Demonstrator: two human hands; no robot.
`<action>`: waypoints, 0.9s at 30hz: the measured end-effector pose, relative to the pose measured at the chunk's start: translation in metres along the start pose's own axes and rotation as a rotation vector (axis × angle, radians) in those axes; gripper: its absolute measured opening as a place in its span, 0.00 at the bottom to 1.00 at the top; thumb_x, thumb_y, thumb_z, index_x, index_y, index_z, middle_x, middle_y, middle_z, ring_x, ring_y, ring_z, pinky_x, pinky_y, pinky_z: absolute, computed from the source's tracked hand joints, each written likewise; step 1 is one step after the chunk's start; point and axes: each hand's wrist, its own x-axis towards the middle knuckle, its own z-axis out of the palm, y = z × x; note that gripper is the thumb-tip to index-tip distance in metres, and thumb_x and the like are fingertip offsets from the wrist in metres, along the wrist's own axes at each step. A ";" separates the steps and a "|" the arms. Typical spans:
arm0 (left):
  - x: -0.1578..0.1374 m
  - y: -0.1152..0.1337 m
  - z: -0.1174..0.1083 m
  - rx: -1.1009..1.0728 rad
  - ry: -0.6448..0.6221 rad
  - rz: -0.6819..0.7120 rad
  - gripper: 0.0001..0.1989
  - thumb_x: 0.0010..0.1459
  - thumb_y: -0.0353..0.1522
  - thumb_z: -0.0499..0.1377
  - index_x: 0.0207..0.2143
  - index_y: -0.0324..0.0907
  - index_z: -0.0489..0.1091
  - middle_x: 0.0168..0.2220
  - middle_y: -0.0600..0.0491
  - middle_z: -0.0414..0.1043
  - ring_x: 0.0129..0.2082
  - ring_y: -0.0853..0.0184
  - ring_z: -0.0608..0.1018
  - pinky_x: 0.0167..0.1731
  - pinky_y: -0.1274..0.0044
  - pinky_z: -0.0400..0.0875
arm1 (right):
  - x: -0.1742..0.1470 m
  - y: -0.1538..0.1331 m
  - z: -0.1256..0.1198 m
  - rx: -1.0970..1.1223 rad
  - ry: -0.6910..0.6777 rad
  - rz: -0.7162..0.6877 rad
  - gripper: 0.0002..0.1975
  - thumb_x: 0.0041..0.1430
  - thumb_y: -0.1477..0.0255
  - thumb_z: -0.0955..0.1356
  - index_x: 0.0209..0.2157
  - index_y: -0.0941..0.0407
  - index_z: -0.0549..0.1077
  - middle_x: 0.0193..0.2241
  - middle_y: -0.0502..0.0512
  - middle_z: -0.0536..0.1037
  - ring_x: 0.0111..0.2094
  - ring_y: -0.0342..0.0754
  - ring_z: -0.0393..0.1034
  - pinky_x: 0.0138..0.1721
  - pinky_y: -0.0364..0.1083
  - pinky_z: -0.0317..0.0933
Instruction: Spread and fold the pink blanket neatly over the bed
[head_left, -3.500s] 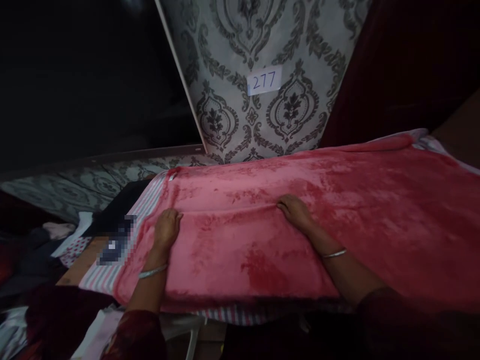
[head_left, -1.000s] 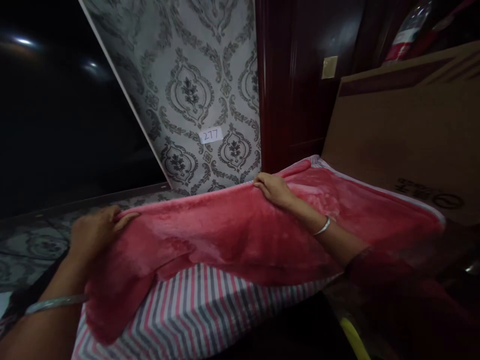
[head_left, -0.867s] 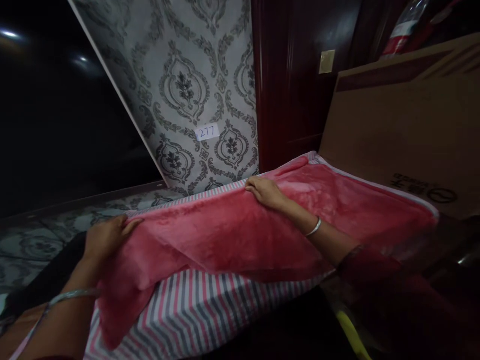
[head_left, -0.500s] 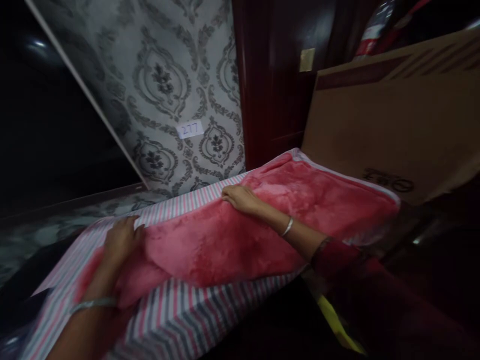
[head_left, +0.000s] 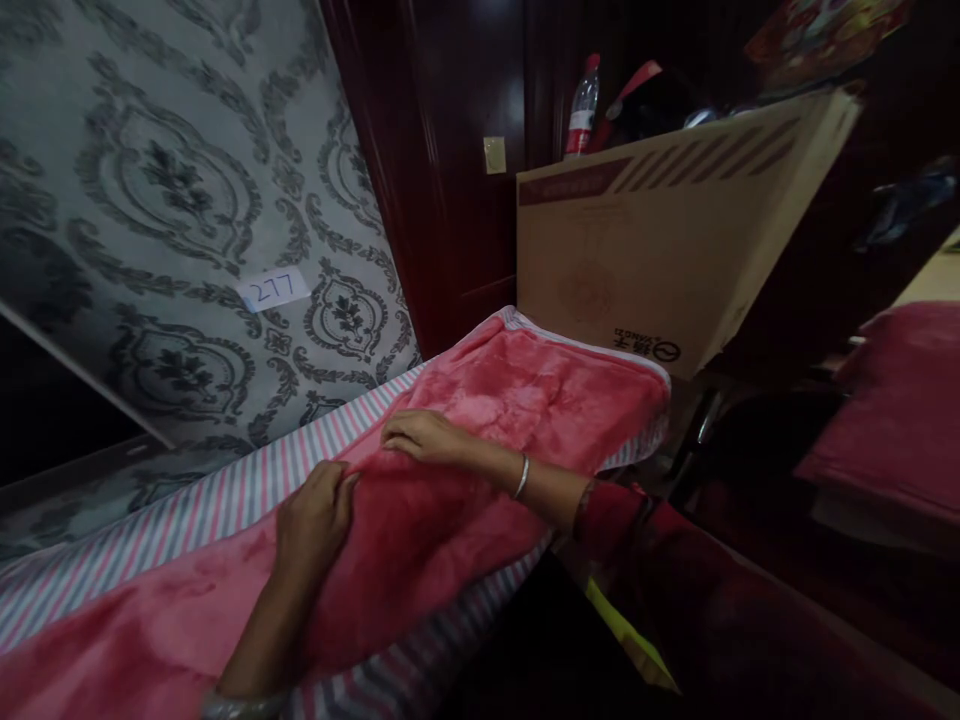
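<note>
A pink-red plush blanket (head_left: pixel 480 510) lies lengthwise over a cloth with pink, grey and white stripes (head_left: pixel 247 490). At the blanket's far edge, my left hand (head_left: pixel 311 515) is closed, its fingertips pinching the plush. Just to the right, my right hand (head_left: pixel 420 437) also grips that edge with curled fingers, a short gap away from the left. Both wrists wear a silver bangle. The striped cloth shows along the far side and again along the near side, where it hangs down. What supports the cloths is hidden beneath them.
A large cardboard box (head_left: pixel 630 240) stands beyond the blanket's right end, with a red-capped bottle (head_left: pixel 583 110) behind it. Patterned wallpaper (head_left: pixel 180 190) bearing a "277" label (head_left: pixel 275 289) and a dark red door (head_left: pixel 457 180) rise behind. Red fabric (head_left: pixel 892 410) lies at right.
My left hand has moved right along the blanket's far edge, closer to my right hand. The view has turned right, bringing in more of the box and the red fabric.
</note>
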 end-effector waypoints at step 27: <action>0.002 -0.015 -0.030 0.097 0.024 -0.154 0.17 0.65 0.48 0.46 0.29 0.50 0.64 0.30 0.53 0.74 0.32 0.59 0.78 0.26 0.70 0.63 | -0.109 0.232 -0.055 -0.323 -0.151 0.468 0.17 0.61 0.80 0.65 0.47 0.55 0.80 0.50 0.58 0.81 0.54 0.54 0.71 0.57 0.50 0.62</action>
